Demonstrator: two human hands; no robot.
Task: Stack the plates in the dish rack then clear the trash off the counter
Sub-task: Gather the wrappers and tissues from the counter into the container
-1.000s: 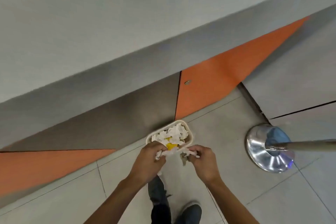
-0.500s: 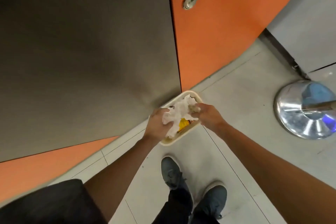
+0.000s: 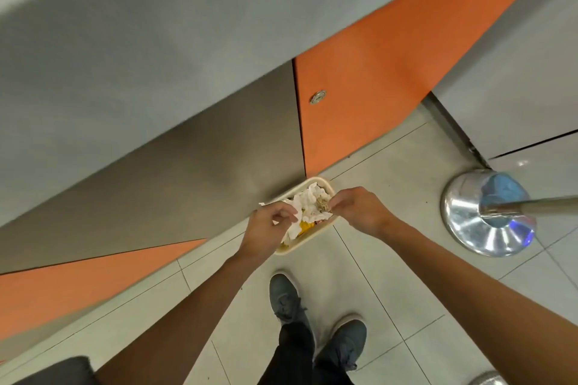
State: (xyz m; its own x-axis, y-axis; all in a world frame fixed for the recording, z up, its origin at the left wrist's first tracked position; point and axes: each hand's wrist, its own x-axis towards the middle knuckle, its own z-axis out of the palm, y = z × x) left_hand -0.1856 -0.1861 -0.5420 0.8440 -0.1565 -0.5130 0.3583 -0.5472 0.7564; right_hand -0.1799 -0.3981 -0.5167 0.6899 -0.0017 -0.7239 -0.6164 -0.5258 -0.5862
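Head view shows a light, flimsy cream tray (image 3: 325, 185) heaped with soft crumpled napkins (image 3: 308, 208) held above the floor, left hand (image 3: 266, 230) fingers and right hand (image 3: 359, 211) fingers pinching its opposite rims, probably best supported underneath.

I see a pale tiled floor (image 3: 391, 197), an orange panel (image 3: 391, 66) with a round metal lock (image 3: 318, 97), a brushed steel panel (image 3: 187, 172), and a shiny stanchion base (image 3: 478, 225).
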